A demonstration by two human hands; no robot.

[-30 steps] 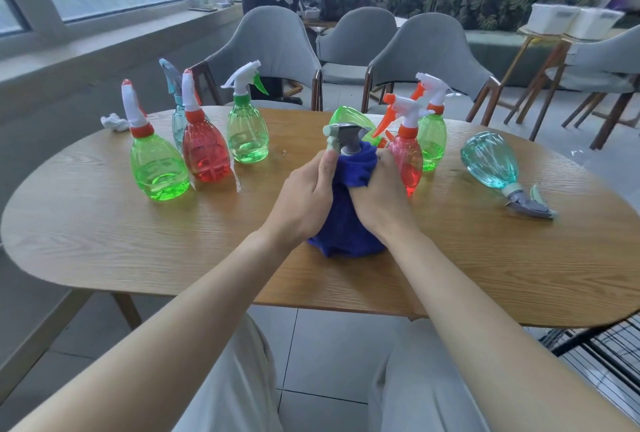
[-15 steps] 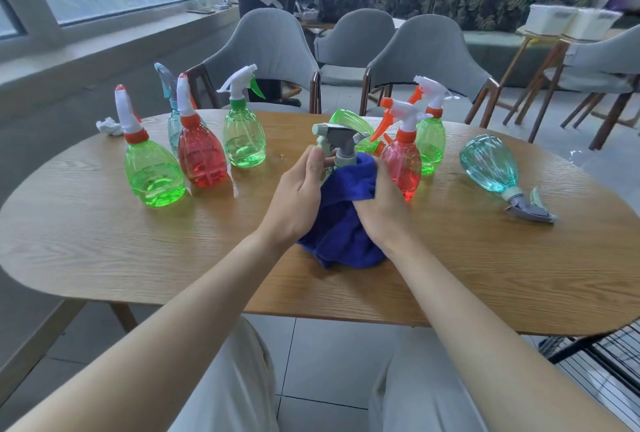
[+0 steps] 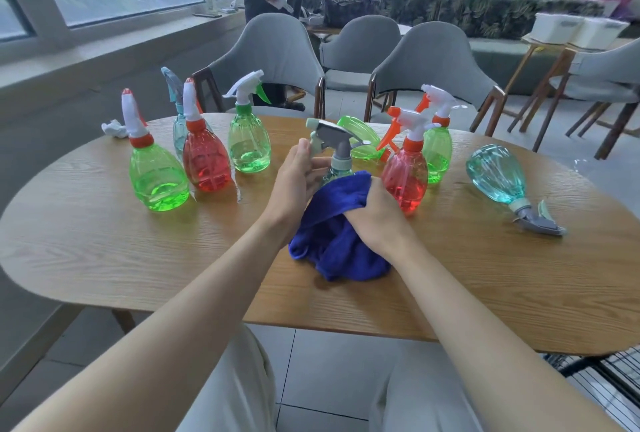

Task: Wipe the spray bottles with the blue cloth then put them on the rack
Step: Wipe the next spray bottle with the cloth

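1. The left hand [image 3: 298,185] is gripping the grey-headed spray bottle [image 3: 334,144] at its neck, with the fingers curling round just under the trigger and the thumb lying up beside the nozzle
2. The right hand [image 3: 374,216] is clutching the blue cloth [image 3: 339,244], its fingers closing on a bunched fold that is pressing against the bottle's right side
3. The bottle is standing upright between the two hands near the middle of the wooden table [image 3: 104,241]; the cloth is covering most of its body and trailing onto the tabletop toward the person
4. Just beside the right hand a red bottle [image 3: 405,178] is standing, with a green bottle [image 3: 438,151] behind it and a green bottle lying on its side [image 3: 360,140] behind the held one
5. To the left, well apart from the hands, four more bottles are standing in a cluster [image 3: 206,161], with a crumpled white tissue [image 3: 114,128] beyond them
6. A teal bottle [image 3: 495,175] is lying on its side at the right of the table
7. A black wire rack [image 3: 609,383] is showing below the table's near right edge
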